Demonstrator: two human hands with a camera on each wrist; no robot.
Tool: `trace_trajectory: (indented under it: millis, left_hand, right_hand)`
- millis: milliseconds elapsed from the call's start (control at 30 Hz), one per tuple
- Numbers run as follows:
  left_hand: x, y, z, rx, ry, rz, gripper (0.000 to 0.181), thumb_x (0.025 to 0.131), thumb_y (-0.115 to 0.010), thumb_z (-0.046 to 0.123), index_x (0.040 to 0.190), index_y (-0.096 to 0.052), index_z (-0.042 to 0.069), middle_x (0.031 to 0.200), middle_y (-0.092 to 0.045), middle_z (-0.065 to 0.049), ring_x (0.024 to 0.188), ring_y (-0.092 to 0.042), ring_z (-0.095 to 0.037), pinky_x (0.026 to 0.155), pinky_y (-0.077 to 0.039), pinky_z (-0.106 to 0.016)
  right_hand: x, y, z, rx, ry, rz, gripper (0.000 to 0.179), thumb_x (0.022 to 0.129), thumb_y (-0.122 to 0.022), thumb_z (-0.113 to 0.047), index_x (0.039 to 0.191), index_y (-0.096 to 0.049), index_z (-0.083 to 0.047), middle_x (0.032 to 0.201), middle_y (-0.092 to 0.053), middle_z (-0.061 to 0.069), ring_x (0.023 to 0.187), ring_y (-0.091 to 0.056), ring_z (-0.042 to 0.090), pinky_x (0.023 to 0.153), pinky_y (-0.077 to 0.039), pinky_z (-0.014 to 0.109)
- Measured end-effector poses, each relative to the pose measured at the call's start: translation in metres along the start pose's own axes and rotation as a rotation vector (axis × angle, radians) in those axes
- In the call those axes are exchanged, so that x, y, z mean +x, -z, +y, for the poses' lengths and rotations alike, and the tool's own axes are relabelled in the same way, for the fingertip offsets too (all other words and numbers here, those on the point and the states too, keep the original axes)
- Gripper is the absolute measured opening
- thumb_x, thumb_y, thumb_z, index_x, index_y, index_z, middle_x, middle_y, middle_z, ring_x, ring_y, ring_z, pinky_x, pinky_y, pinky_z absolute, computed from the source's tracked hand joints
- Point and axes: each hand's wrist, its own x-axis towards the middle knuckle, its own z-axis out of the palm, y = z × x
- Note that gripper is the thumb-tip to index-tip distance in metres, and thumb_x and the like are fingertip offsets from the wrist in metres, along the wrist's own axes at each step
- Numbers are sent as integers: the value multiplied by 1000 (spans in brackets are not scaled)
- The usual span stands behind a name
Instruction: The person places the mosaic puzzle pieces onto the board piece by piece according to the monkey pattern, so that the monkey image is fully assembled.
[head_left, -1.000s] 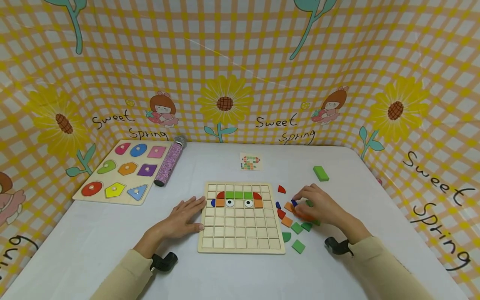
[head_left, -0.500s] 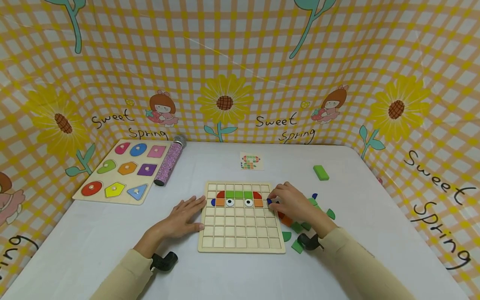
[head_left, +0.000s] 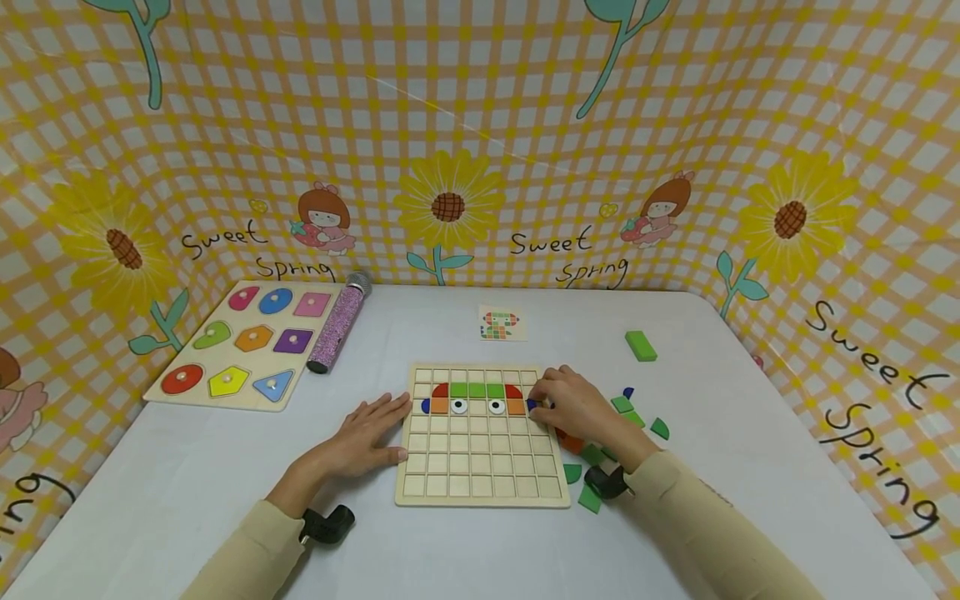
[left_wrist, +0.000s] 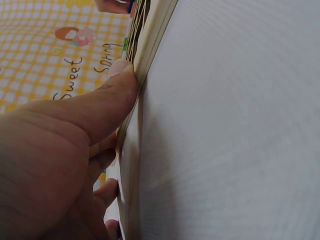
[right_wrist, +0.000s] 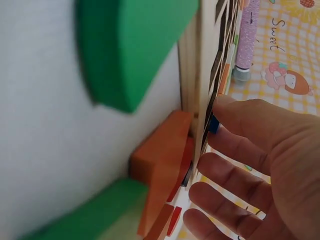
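Observation:
In the head view my left hand [head_left: 360, 437] lies with extended fingers against the left edge of a wooden grid board [head_left: 480, 458]. Its thumb [left_wrist: 112, 97] touches the board's side in the left wrist view. Over the board's right side, my right hand [head_left: 577, 404] pinches a small blue rounded tile [head_left: 532, 406] between thumb and index finger, beside an orange square tile [head_left: 515, 406]. The board's upper rows bear red corner tiles, green tiles, two eye tiles [head_left: 459, 406] and another blue tile [head_left: 426, 406]. My right palm and forearm partly hide loose tiles.
Right of the board lie loose green tiles [head_left: 573, 473], orange ones and a blue one [head_left: 628, 392]. A green block [head_left: 641, 346] and a picture card [head_left: 502, 323] lie farther back. A knobbed shape puzzle [head_left: 255, 361] and a glittery microphone [head_left: 330, 333] occupy the left.
My right hand has moved left from the loose tiles to the board with the blue tile, then slightly farther left toward the orange tile. The left hand stays in place.

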Motion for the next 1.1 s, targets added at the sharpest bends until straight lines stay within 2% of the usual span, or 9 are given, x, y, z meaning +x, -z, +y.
trace_trajectory:
  millis: [867, 1100]
  left_hand:
    - [-1, 0, 0, 7, -3, 9, 74, 89, -62, 34, 149, -27, 7, 158, -21, -10, 147, -10, -37, 118, -2, -60]
    - [-1, 0, 0, 14, 1, -1, 73, 90, -61, 36, 149, -27, 8, 158, -21, -9, 147, -10, -37, 118, -3, -60]
  right_hand:
    - [-1, -2, 3, 22, 2, 9, 24, 81, -73, -29, 100, -72, -15, 98, -63, 1, 89, -48, 18, 77, -45, 33]
    - [-5, 1, 8, -15, 22, 59, 25, 82, -72, -27, 101, -73, -12, 99, -65, 3, 86, -50, 17, 74, -47, 31]
